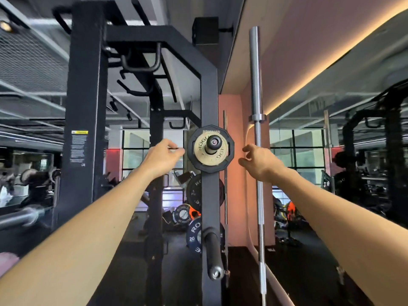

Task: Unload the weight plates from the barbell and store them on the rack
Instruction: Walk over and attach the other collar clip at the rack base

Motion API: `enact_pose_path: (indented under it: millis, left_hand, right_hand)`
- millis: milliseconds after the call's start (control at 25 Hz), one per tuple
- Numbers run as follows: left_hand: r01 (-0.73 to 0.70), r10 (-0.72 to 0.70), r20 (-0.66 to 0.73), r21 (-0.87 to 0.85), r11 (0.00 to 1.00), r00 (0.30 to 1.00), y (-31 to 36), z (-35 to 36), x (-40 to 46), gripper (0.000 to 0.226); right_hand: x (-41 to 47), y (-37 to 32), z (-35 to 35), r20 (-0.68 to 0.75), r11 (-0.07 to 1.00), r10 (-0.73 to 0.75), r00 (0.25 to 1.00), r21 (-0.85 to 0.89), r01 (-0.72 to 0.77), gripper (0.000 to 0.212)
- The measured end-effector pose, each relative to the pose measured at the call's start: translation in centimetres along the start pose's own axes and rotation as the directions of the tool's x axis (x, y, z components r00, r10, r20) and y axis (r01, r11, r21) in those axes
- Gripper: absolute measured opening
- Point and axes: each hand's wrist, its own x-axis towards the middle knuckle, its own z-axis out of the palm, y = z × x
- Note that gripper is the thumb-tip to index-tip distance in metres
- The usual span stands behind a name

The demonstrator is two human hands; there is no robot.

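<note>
Both arms outstretched — left hand (163,156) and right hand (260,163) loosely curled, empty, flanking the plates (210,149).

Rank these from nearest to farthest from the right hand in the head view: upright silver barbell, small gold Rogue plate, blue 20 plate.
1. Upright silver barbell, just right of the right hand.
2. Small gold Rogue plate, to its left on the upper rack peg.
3. Blue 20 plate, low on the rack, below and left.

Matt black steel rack (209,102), worn gold metal plate (210,153), polished chrome barbell (256,85)
</note>
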Motion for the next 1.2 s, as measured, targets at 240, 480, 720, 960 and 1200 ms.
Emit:
enact_pose_path:
  millis: [240, 480, 720, 960, 1200]
  left_hand:
    - [-0.025, 0.025, 0.022, 0.023, 0.999, 0.999, -1.9, 4.8, 7.4, 0.036]
    - [-0.060, 0.057, 0.066, 0.039, 0.997, 0.996, -3.8, 10.7, 14.1, 0.022]
    - [-0.070, 0.073, -0.021, 0.136, 0.988, 0.997, -3.8, 13.0, 17.3, 0.032]
    - [0.002, 0.013, 0.121, -0.116, 0.993, 0.993, -2.9, 11.3, 16.2, 0.027]
    - [0.021, 0.003, 0.108, -0.224, 0.974, 0.994, 0.1, 7.9, 11.2, 0.009]
  right_hand:
    - [6.8, 0.7, 3.0, -0.044, 1.000, -0.021, 0.999, 0.022, 0.022, 0.035]
    - [13.4, 2.4, 8.4, 0.019, 0.996, 0.046, 0.999, 0.077, -0.048, 0.022]
    - [17.4, 3.3, 11.5, 0.044, 0.947, 0.125, 0.991, 0.293, -0.132, 0.033]
    - [15.5, 2.8, 10.0, 0.174, 0.763, 0.120, 0.977, 0.614, -0.203, 0.018]
    - [9.9, 1.0, 5.1, 0.164, 0.749, 0.058, 0.985, 0.645, -0.151, 0.019]
